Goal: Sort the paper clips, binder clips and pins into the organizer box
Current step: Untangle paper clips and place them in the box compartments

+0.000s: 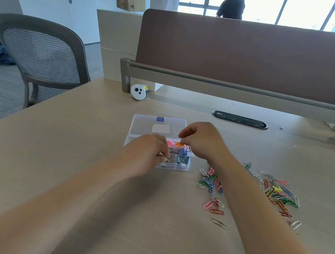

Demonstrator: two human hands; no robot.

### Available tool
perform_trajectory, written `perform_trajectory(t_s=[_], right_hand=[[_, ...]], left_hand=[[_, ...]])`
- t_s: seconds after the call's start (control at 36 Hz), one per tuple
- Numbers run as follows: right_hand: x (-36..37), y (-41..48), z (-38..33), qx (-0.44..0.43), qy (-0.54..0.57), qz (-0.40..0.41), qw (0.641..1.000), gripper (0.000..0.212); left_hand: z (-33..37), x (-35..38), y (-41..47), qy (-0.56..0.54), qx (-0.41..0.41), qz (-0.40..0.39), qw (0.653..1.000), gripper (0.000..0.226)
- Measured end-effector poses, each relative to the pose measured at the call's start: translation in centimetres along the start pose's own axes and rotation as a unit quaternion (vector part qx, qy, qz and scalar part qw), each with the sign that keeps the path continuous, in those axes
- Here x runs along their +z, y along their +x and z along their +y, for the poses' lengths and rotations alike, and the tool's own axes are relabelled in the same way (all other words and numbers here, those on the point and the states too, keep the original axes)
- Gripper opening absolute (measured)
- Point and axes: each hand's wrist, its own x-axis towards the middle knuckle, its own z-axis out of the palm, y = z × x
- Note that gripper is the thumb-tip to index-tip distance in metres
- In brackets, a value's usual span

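A clear plastic organizer box (178,167) stands open on the desk, its lid (157,127) folded back. Its compartments hold blue binder clips (183,152), pink and orange items (174,143) and some silver clips. My left hand (147,152) is over the box's left half, fingers curled and pinching something small and metallic. My right hand (201,140) hovers over the box's back right, fingertips pinched together on a tiny item that is too small to identify. Several coloured paper clips (248,189) lie scattered on the desk to the right of the box.
A brown desk divider (259,58) runs along the back, with a black cable grommet (239,119) in front of it. A small white round gadget (138,92) sits by the divider post. A grey mesh chair (40,57) stands left. Two people are in the background.
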Motion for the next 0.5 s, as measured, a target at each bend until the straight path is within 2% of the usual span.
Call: perform_trajectory(t_s=[0.14,0.33,0.5], right_hand=[[-0.01,-0.21,-0.15,-0.003,0.012,-0.013,1.000,0.014],[0.08,0.08,0.05,0.022,0.019,-0.028,0.999,0.022],[0.45,0.20,0.25,0.000,-0.026,-0.034,0.999,0.012]], left_hand=[[-0.20,0.36,0.13,0.009,-0.003,-0.015,1.000,0.017],[-0.29,0.27,0.01,0.006,-0.005,-0.027,1.000,0.017],[-0.32,0.05,0.20,-0.021,-0.031,0.000,0.999,0.011]])
